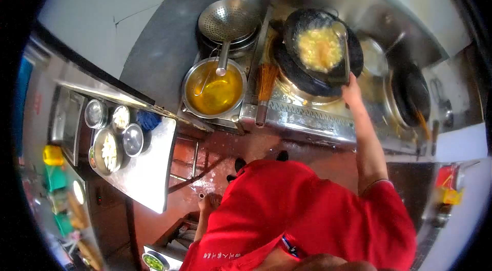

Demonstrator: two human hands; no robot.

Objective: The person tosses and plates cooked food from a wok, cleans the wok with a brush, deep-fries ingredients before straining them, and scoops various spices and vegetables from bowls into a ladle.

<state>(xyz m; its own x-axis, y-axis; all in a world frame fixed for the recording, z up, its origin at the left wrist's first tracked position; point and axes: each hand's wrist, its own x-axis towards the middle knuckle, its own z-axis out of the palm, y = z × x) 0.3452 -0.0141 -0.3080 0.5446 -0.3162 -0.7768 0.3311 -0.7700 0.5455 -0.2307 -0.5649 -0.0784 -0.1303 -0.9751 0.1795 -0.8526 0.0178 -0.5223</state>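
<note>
My right hand [351, 91] is closed round the handle of a metal ladle [346, 58]. The ladle's bowl rests in yellowish, chunky food [320, 49] inside a black wok [353, 50]. The wok sits tilted on the stove over a dark ring. Low beside my body, my left hand [209, 202] looks curled near a small round end; what it holds, if anything, I cannot make out.
Left of the wok are a bamboo brush [266, 81], a steel pot of yellow oil [215, 94] and a perforated strainer [228, 19]. A second black wok [410, 94] stands right. Several bowls occupy the steel side table [148, 178]. The red floor [205, 163] looks wet.
</note>
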